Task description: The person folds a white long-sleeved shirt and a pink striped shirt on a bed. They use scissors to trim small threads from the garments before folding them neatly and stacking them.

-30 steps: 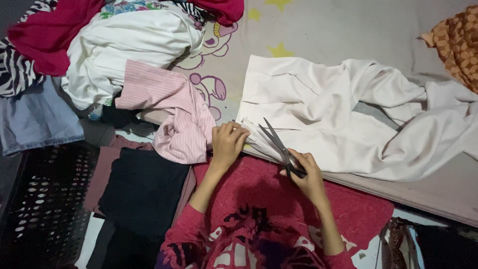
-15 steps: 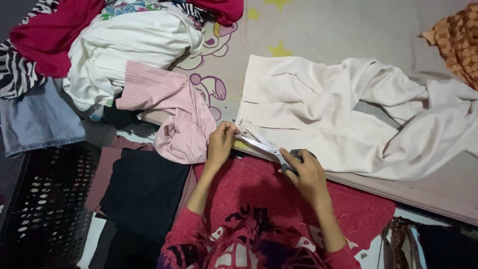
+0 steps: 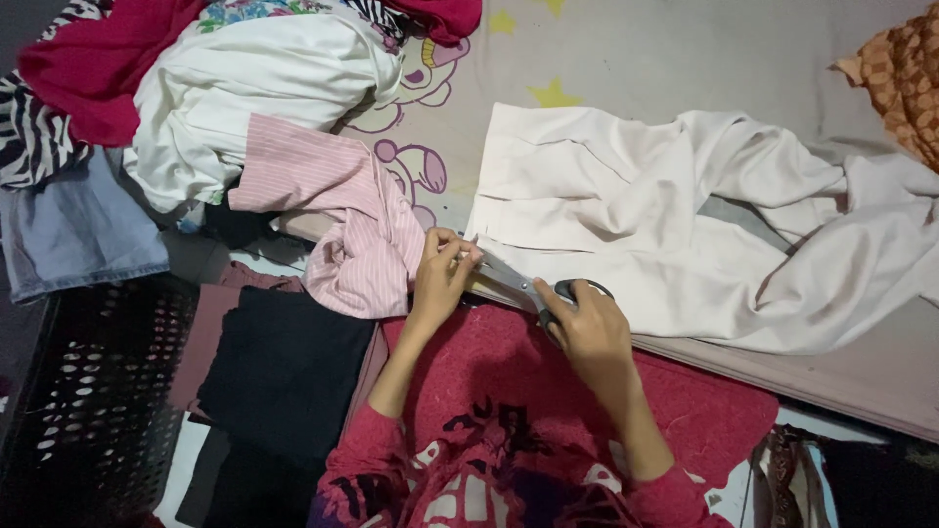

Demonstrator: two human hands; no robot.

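A white garment (image 3: 636, 225) lies spread over the mattress, its near left corner at the bed's edge. My left hand (image 3: 442, 279) pinches that corner between thumb and fingers. My right hand (image 3: 579, 328) grips the dark handles of a pair of scissors (image 3: 523, 282), whose blades point left toward the pinched corner and look nearly closed. Both forearms wear red patterned sleeves.
A heap of clothes (image 3: 225, 108) sits at the upper left, with a pink striped shirt (image 3: 342, 225) beside my left hand. Dark folded clothes (image 3: 279, 362) and a black perforated basket (image 3: 88, 391) lie lower left. A red mat (image 3: 685, 401) lies under my arms. An orange checked cloth (image 3: 895, 73) is far right.
The scissors swung from pointing up over the white garment to lying flat along its edge, blades closing toward my left hand, which shifted its pinch slightly on the corner.
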